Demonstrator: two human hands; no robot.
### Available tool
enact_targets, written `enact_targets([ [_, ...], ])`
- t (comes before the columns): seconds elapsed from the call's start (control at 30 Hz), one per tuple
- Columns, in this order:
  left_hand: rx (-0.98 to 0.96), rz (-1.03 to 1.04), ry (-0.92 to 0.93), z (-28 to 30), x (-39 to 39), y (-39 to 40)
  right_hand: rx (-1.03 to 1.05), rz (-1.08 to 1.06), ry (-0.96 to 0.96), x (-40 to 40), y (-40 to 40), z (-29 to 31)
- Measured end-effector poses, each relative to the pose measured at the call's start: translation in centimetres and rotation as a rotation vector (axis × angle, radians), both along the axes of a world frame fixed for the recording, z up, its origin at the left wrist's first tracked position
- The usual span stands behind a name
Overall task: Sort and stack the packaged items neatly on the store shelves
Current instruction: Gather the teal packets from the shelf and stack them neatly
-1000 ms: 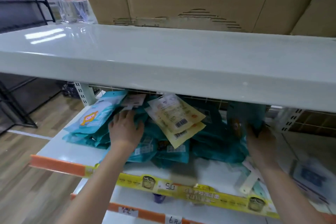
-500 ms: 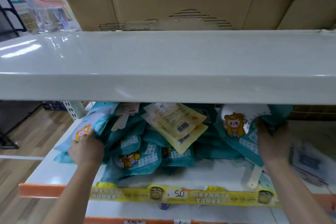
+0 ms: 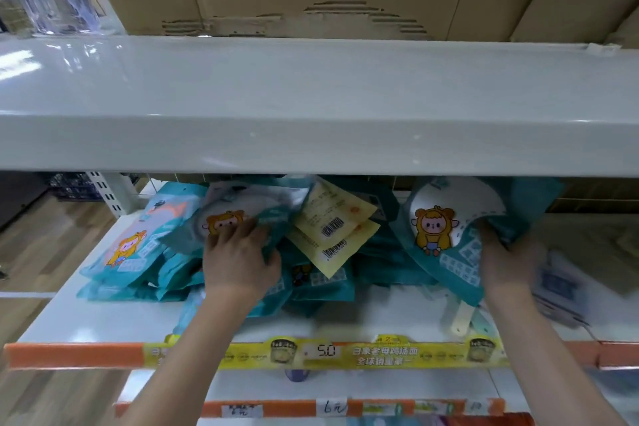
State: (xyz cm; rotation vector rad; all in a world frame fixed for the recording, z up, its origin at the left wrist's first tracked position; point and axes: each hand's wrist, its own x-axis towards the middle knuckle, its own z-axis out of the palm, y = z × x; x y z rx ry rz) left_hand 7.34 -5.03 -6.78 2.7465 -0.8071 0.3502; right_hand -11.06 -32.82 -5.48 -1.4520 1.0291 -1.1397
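Sorting, mid-frame: left hand [image 3: 239, 261] clamps one teal cartoon-printed plastic pouch [image 3: 231, 214], right hand [image 3: 507, 264] seemingly a second pouch [image 3: 449, 245]; next, stack squarely.

Both my forearms reach over the front edge of the shelf [image 3: 86, 322], well apart. My left hand [image 3: 238, 263] lies palm-down, fingers curled on a teal pouch [image 3: 235, 204]. My right hand [image 3: 508, 263], blurred, grips a second teal pouch [image 3: 432, 228] from its right.

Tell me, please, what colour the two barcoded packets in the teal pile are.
Pale yellow; the barcoded packets show best in the head view.
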Motion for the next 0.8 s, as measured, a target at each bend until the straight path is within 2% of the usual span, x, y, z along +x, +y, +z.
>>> enact_targets([
  [0.1,0.015,0.061,0.213,-1.0,0.4,0.2,0.005,0.006,0.005,-0.3,0.0,0.0],
  [0.27,-0.022,0.412,0.271,-2.1,3.5,2.1,0.06,0.066,-0.044,-1.2,-0.1,0.0],
  [0.37,-0.043,0.522,0.278,-1.7,4.2,2.5,0.086,0.111,-0.079,-2.1,0.0,-0.2],
  [0.5,-0.15,0.569,0.248,-0.9,4.4,2.4,0.042,0.158,-0.065,-3.0,0.1,-0.6],
  [0.67,-0.377,0.529,0.513,-0.3,5.5,3.3,0.011,0.18,-0.037,-3.6,0.3,-0.5],
  [0.8,-0.591,0.467,0.477,0.6,4.7,3.3,0.052,0.174,-0.019,-4.4,0.4,-0.9],
])
